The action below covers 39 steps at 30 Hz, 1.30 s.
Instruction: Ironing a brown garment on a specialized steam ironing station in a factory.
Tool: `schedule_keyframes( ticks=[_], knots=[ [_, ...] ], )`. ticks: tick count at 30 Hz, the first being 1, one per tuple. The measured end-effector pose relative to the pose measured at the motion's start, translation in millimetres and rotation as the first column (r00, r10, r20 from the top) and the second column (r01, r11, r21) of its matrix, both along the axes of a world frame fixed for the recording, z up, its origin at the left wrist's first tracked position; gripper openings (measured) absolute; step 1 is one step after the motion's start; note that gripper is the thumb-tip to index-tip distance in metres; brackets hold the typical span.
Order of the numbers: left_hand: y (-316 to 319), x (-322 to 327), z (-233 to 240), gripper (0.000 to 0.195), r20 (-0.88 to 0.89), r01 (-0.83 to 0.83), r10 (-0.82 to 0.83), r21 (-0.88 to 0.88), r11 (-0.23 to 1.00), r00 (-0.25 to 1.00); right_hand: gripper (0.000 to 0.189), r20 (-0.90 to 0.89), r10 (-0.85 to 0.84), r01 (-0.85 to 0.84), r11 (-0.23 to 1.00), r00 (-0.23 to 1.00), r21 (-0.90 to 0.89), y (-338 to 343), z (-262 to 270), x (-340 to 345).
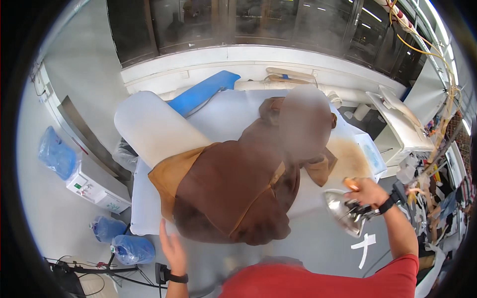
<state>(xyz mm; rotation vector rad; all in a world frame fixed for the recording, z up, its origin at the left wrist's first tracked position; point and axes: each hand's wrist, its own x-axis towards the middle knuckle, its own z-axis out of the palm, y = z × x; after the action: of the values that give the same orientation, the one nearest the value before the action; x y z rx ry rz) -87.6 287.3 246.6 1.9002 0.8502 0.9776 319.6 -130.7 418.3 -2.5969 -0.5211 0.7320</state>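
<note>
A brown garment point(238, 178) with tan-orange lining or trim lies spread over a pale padded ironing board point(156, 119) and hangs down its near side. At the right, my right hand point(367, 192) grips the orange handle of a steam iron point(344, 212), which is off the cloth, its shiny metal plate tilted and partly blurred. To the lower left, my left hand point(173, 247) is raised beside the garment's near left corner, fingers apart and slightly blurred, holding nothing. Whether its fingertips touch the cloth I cannot tell. A blurred oval hides part of the garment's upper right.
Behind the board lies a blue padded board point(205, 93) on the white table point(231, 102). A water dispenser point(98, 190) and wrapped water bottles point(132, 249) are at the left. A white cabinet point(398, 130) stands at the right, near heaped cloth. White tape point(364, 246) marks the floor.
</note>
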Motion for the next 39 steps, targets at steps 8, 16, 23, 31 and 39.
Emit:
schedule_keyframes(
  ticks=[8, 16, 23, 31, 39],
  knots=[
    [13, 93, 71, 0.059, -0.063, -0.019, 0.038, 0.28, 0.96, 0.997, 0.042, 0.534, -0.05, 0.134, 0.984, 0.844, -0.119, -121, -121, 169],
    [109, 135, 90, 0.049, -0.329, -0.006, 0.194, 0.494, 0.87, 0.924, 0.053, 0.605, 0.174, -0.546, 0.665, 0.777, 0.509, 50, -154, 66],
    [109, 199, 121, 0.034, -0.646, 0.239, 0.037, 0.335, 0.911, 0.763, 0.033, 0.179, 0.454, -0.465, 0.664, 0.873, 0.586, 135, -137, -91],
    [193, 169, 157, 0.012, -0.416, 0.141, 0.15, 0.591, 0.794, 0.897, 0.029, 0.15, 0.598, -0.502, 0.481, 0.788, 0.719, 136, -60, -104],
    [202, 165, 76, 0.014, -0.338, 0.098, 0.081, 0.481, 0.871, 0.938, 0.041, -0.656, 0.098, 0.475, 0.611, 0.748, 0.634, 199, -161, -55]
  ],
)
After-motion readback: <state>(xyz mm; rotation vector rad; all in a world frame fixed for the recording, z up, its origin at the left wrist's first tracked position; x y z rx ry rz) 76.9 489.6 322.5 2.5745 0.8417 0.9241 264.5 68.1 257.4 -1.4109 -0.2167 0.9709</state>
